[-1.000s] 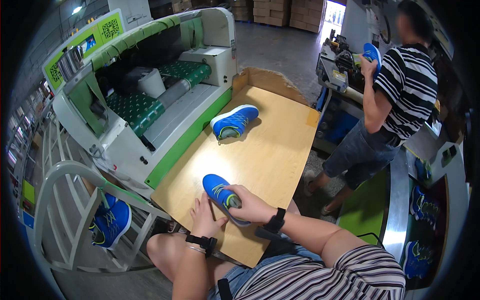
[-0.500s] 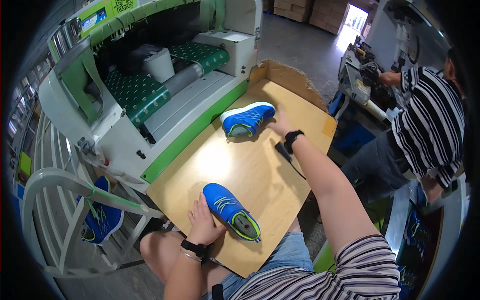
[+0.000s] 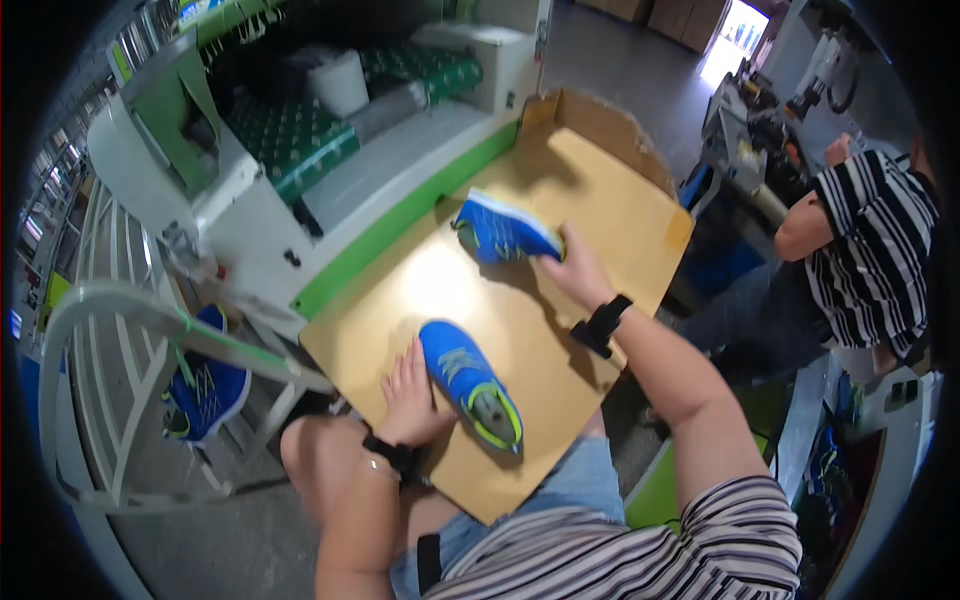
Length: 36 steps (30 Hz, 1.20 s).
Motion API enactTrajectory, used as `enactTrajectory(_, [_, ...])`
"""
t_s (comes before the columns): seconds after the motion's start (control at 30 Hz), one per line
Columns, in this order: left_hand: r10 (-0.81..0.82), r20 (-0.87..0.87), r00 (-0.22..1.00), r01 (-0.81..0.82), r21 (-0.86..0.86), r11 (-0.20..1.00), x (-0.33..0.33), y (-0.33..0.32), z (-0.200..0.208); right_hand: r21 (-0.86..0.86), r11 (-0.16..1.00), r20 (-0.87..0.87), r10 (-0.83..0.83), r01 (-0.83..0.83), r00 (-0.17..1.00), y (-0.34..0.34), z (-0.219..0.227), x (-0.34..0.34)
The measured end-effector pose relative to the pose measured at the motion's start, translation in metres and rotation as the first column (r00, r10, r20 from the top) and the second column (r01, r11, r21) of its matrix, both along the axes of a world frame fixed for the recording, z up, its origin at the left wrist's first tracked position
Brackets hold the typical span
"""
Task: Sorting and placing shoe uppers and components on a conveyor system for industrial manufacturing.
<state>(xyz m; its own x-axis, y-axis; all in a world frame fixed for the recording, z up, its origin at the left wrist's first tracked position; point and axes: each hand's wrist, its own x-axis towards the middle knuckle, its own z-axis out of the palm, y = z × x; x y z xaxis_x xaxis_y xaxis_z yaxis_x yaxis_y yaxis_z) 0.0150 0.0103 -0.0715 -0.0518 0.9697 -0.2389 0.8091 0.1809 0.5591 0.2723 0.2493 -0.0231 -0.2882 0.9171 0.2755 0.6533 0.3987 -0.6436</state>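
Observation:
A blue sneaker (image 3: 465, 375) with yellow-green lining and laces stands sole-down on the wooden board, its toe pointing away from me. Beside it my left hand (image 3: 408, 397) lies flat on the board, fingers stretched and touching or nearly touching the shoe's left side. Farther off, my right hand (image 3: 577, 266) grips the toe of a second blue sneaker (image 3: 508, 230), thumb on one side and fingers around the front. That shoe is tilted, its white sole edge facing away and its opening toward the left. Whether it is fully off the board I cannot tell.
Beyond the wooden board (image 3: 400, 290) stands a white and green machine with a green conveyor belt (image 3: 300, 150). Another blue shoe (image 3: 210, 390) sits on the grey rack at left. At right, a person in a striped shirt (image 3: 870, 250) works at another machine. Torn cardboard (image 3: 610, 125) edges the board.
My right hand has taken hold of the far sneaker's toe and drawn it slightly nearer, turning its toe toward me. My left hand stays beside the near shoe, with its fingers straighter.

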Motion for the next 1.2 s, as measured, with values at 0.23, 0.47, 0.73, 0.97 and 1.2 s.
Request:
enactTrajectory(0.23, [0.008, 0.337, 0.942, -0.135, 0.355, 0.925, -0.021, -0.001, 0.036, 0.106, 0.938, -0.088, 0.340, -0.330, 0.936, -0.067, 0.130, -0.006])
enactTrajectory(0.47, [-0.209, 0.969, 0.135, 0.038, 0.206, 0.978, 0.044, -0.020, 0.101, -0.309, 0.611, -0.580, 0.487, -0.729, 0.653, -0.115, 0.183, -0.031])
enactTrajectory(0.73, [0.107, 0.941, -0.322, 0.000, -0.113, 0.994, 0.042, -0.015, 0.119, -0.396, 0.709, -0.641, 0.241, -0.583, 0.729, -0.141, 0.067, -0.034])
enactTrajectory(0.97, [-0.134, 0.940, -0.313, -0.405, -0.005, 0.914, -0.086, 0.138, 0.180, -0.235, 0.871, -0.337, 0.343, -0.431, 0.877, -0.232, -0.009, -0.042])
enactTrajectory(1.2, [-0.088, 0.952, -0.294, -0.550, -0.093, 0.830, -0.083, 0.192, 0.133, -0.214, 0.906, -0.307, 0.292, -0.365, 0.906, -0.235, -0.018, -0.042])
